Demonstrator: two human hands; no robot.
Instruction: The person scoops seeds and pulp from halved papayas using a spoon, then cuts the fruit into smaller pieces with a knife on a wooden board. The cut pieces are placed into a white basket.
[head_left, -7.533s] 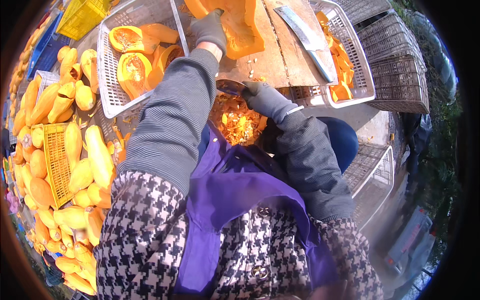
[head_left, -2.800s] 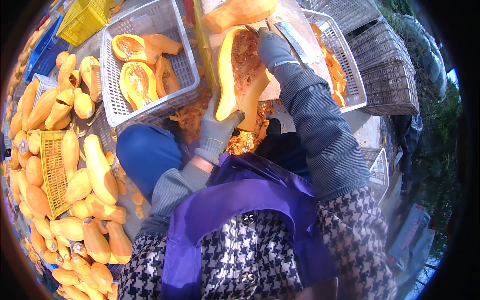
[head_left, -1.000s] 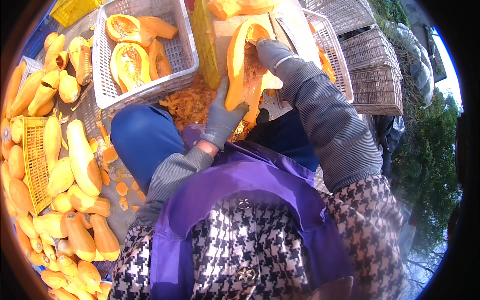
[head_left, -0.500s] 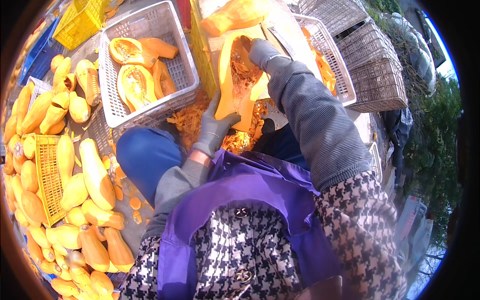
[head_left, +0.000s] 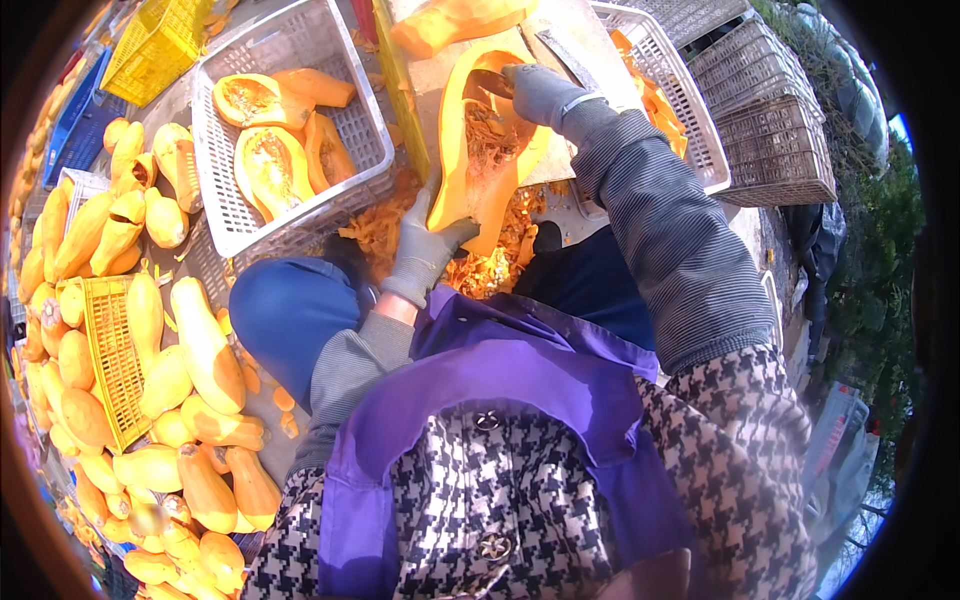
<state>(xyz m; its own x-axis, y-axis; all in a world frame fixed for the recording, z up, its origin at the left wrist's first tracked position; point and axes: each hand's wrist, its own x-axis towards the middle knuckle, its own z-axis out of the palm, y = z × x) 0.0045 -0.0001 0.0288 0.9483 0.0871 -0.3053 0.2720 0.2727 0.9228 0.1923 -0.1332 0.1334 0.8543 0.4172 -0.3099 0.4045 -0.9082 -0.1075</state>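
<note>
A halved butternut squash (head_left: 455, 130), peeled and bright orange, lies tilted with its cut face up and its stringy, seedy hollow showing. My left hand (head_left: 425, 245), in a grey glove, is closed round its narrow near end, thumb on the cut side. At the hollow's far right rim is my right hand (head_left: 545, 95), also gloved in grey, its fingers curled round a brownish curved tool (head_left: 492, 83). Most of that tool is hidden by the hand and the squash. Loosened strings (head_left: 490, 140) sit in the hollow. Another peeled squash piece (head_left: 460, 25) rests beyond on the board.
A white crate (head_left: 225, 215) with several squash halves stands on the left. Peeled squashes (head_left: 210, 345) crowd a yellow crate (head_left: 110, 360). Below the board lies orange pulp (head_left: 500, 265). A knife (head_left: 565, 58) lies on the board (head_left: 425, 95); another crate (head_left: 705, 130) stands right.
My right hand has shifted slightly up and to the right along the hollow's rim, with the curved tool. The left hand keeps its hold on the squash. The whole view has shifted slightly.
</note>
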